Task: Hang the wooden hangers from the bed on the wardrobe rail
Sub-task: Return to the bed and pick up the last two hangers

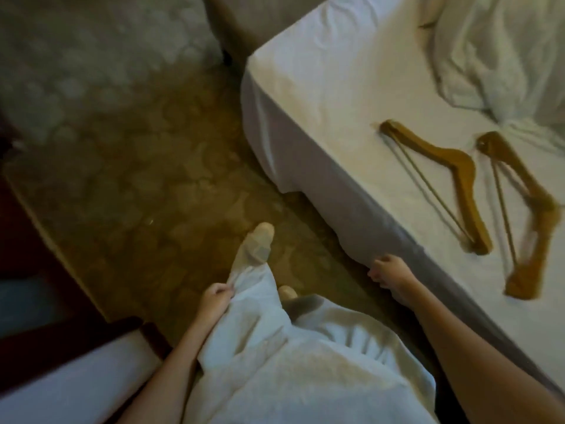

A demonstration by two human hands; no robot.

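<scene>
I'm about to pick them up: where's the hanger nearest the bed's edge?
The nearer hanger lies flat on the white sheet at the right of the head view, just beyond the right hand; the second hanger lies beside it, farther in.
</scene>
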